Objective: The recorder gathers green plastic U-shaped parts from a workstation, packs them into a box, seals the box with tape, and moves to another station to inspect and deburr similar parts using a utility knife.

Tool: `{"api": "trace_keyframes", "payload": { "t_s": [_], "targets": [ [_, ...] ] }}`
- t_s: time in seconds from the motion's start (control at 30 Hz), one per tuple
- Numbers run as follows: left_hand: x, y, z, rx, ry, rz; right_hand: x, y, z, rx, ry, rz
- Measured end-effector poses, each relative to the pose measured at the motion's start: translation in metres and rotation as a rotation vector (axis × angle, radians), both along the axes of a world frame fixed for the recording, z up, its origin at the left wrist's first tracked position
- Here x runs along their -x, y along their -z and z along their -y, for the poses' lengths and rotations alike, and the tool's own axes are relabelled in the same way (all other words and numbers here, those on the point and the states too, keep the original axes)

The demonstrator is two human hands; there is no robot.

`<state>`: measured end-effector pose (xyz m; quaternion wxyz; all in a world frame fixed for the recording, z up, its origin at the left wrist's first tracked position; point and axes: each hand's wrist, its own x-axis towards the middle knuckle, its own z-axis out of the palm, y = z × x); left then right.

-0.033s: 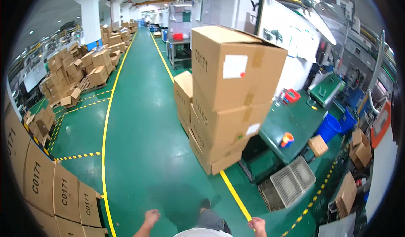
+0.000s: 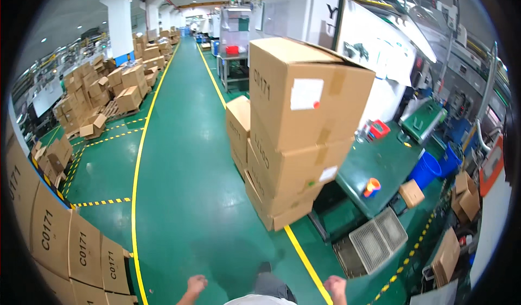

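Observation:
Both my hands hang low at the bottom of the head view and hold nothing that I can see. My left hand (image 2: 197, 284) hovers over the green floor with its fingers loosely curled in. Close to the yellow floor line (image 2: 304, 255), my right hand (image 2: 335, 285) is also curled. Ahead and a little right stands a tall stack of brown cardboard cartons, taller than the table beside it; its top carton (image 2: 312, 107) has a white label and a slightly raised lid edge. Another carton (image 2: 237, 128) sits behind its left side. Neither hand touches the stack.
Right of the stack is a green table (image 2: 374, 169) with an orange tape roll (image 2: 371, 186) and a red tray (image 2: 379, 128). A grey plastic crate (image 2: 378, 239) lies near its foot, blue bins (image 2: 424, 166) beyond. Stacked cartons (image 2: 84, 251) line the near left; more (image 2: 129, 99) stand on pallets farther off.
The carton stack and table appear slightly larger and shifted a little right and down. My right hand has turned a little and its fingers look more drawn in.

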<state>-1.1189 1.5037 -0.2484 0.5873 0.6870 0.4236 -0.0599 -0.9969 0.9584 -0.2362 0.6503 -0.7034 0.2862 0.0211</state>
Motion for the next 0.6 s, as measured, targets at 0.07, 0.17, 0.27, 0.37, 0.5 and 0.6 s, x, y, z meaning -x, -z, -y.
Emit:
{"api": "trace_keyframes", "payload": {
  "t_s": [0.07,0.17,0.27,0.37,0.5,0.6],
  "targets": [
    [0.010,0.020,-0.004,-0.021,-0.083,-0.071,-0.123,-0.064,-0.012,0.143,-0.144,0.383],
    [0.029,0.044,-0.008,-0.442,0.156,-0.110,-0.273,-0.269,-0.072,0.651,-0.165,0.829],
    [-0.016,0.034,-0.029,-0.273,0.135,-0.309,-0.361,-0.431,-0.099,0.868,-0.122,1.199],
    [-0.043,0.030,-0.058,-0.113,0.047,-0.425,-0.435,-0.531,-0.154,0.930,-0.178,1.278],
    [-0.115,0.043,-0.095,-0.040,0.133,-0.430,-0.510,-0.578,-0.145,1.130,-0.258,1.115],
    [-0.174,0.062,-0.125,-0.071,0.374,-0.379,-0.539,-0.580,-0.123,1.138,-0.329,0.913]
  ]
}}
